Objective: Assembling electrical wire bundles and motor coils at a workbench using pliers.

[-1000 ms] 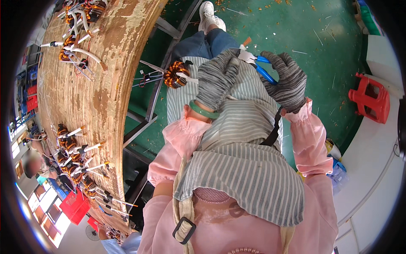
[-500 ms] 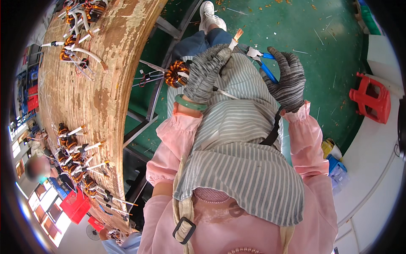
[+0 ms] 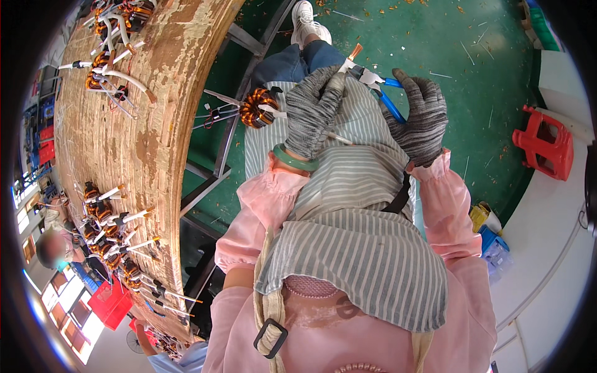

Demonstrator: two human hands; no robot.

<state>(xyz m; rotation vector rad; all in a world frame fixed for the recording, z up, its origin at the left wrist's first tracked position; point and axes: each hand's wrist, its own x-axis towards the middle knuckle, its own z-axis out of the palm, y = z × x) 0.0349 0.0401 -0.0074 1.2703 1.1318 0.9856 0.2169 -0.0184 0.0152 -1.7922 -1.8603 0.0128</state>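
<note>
My left hand [image 3: 313, 110], in a grey knitted glove, pinches a white-sleeved wire lead [image 3: 346, 64] whose bare copper end [image 3: 356, 51] points up and away. That lead seems to belong to the ring-shaped copper coil [image 3: 254, 112] just left of the hand, though the glove covers the link. Other thin leads stick out from the coil's left side. In my right hand [image 3: 426, 118], gloved alike, are blue-handled pliers [image 3: 392, 107] with spread handles. Their metal jaws are beside the white lead, just below its copper end; whether they touch it I cannot tell.
A worn wooden bench [image 3: 149, 137] runs along the left, with several coils [image 3: 106, 230] on it. A red stool [image 3: 544, 144] stands at the right on the green floor [image 3: 410, 37], among scattered wire scraps. Other people are at the far left and lower left.
My left hand has shifted slightly right and turned, and the lead is now nearer the pliers' jaws. The copper end looks narrower. My right hand has hardly moved.
</note>
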